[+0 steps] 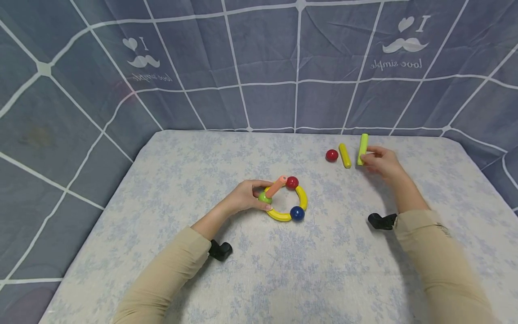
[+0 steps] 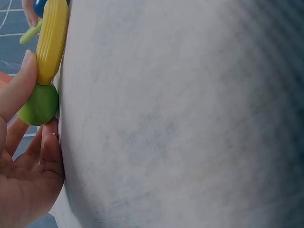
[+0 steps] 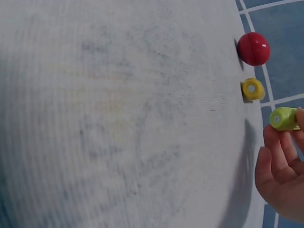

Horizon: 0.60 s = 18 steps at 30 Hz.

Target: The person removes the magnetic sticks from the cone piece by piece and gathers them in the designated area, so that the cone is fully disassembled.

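Observation:
My left hand point(image 1: 244, 198) grips a green ball point(image 1: 265, 198) at the left side of a ring lying on the table. The ring is made of yellow curved rods point(image 1: 279, 215), a red ball point(image 1: 292, 182), a blue ball point(image 1: 297, 213) and that green ball. An orange rod point(image 1: 277, 186) slants up from the green ball. In the left wrist view, the thumb presses where a yellow curved rod point(image 2: 51, 42) meets the green ball. Toward the back right, my right hand point(image 1: 382, 163) pinches a light green rod point(image 1: 363, 149) near its lower end, raised over the tabletop.
Left of the right hand, a straight yellow rod point(image 1: 345, 156) and a loose red ball point(image 1: 332, 155) lie on the patterned tablecloth point(image 1: 283, 270). A blue-grey curtain point(image 1: 267, 108) with white lines hangs along the table's back edge. Black wrist mounts point(image 1: 220, 250) sit under both sleeves.

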{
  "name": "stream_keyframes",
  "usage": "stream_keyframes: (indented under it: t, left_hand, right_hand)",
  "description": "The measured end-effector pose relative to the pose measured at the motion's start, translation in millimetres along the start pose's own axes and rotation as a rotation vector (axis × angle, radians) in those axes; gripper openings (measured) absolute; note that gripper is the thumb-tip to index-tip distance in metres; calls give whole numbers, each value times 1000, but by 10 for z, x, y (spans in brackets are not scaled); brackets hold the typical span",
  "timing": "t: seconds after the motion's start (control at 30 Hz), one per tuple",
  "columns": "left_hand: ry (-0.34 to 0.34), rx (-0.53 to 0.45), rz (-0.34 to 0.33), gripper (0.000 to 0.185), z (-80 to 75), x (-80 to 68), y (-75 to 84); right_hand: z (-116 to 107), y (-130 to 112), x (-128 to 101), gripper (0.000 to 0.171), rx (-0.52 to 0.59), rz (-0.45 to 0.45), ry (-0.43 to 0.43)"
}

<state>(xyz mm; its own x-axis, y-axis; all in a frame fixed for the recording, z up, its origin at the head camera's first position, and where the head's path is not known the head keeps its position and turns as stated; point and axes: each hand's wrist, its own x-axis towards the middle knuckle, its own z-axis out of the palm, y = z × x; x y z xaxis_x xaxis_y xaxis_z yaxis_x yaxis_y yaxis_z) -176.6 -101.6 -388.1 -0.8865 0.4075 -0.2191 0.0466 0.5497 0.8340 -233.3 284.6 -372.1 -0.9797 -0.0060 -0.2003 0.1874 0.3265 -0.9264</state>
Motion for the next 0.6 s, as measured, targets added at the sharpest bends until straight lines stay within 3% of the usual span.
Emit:
stream_keyframes:
  t: [0.1, 0.6]
  left_hand:
    - [2, 4, -1, 64, -1, -2, 7]
    - [10, -2, 5, 63, 5, 13, -14]
  right_hand:
    - [26, 32, 47, 65, -82, 31, 29]
    - [115, 129, 201, 48, -225, 77, 139]
